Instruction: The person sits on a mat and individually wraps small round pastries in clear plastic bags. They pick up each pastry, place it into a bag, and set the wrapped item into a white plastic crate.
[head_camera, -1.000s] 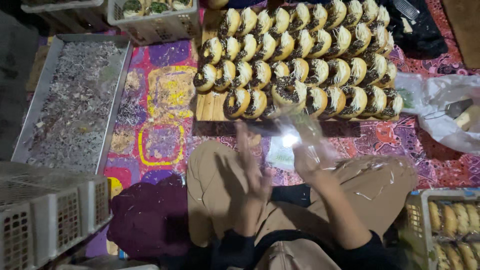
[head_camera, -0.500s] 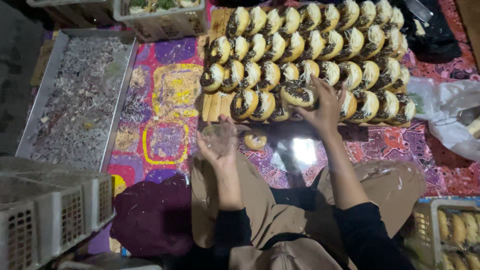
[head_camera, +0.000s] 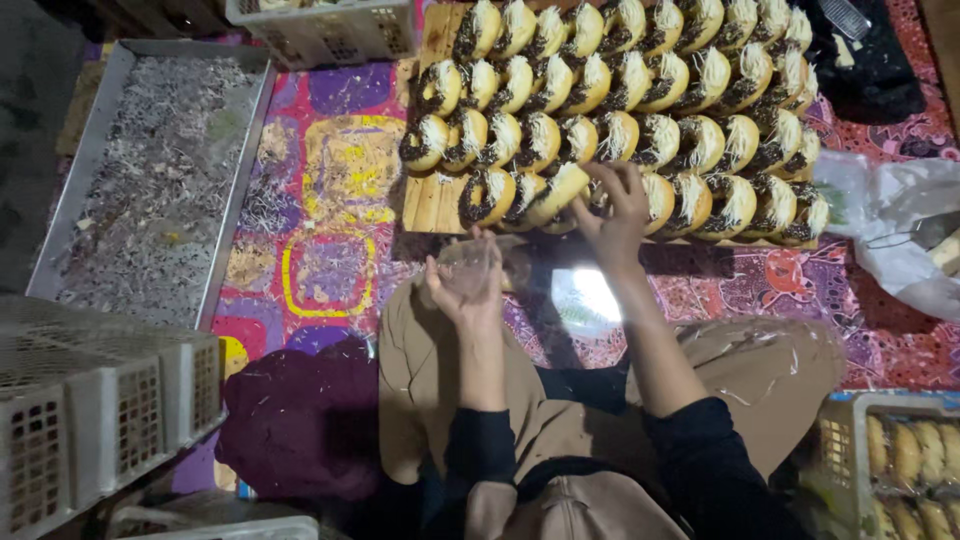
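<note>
Right hand (head_camera: 612, 205) grips a topped donut (head_camera: 556, 190) off the board (head_camera: 432, 200); left hand (head_camera: 468, 285) holds a clear wrapper (head_camera: 470, 262).

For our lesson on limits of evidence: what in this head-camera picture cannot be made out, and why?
- Clear plastic wrapper in the left hand: see-through and glare-blurred, so its shape is unclear.
- Pastry at the right hand: fingers hide its end.
- Crate of buns: cut off by the right edge.
- Tray contents: too small to identify.
</note>
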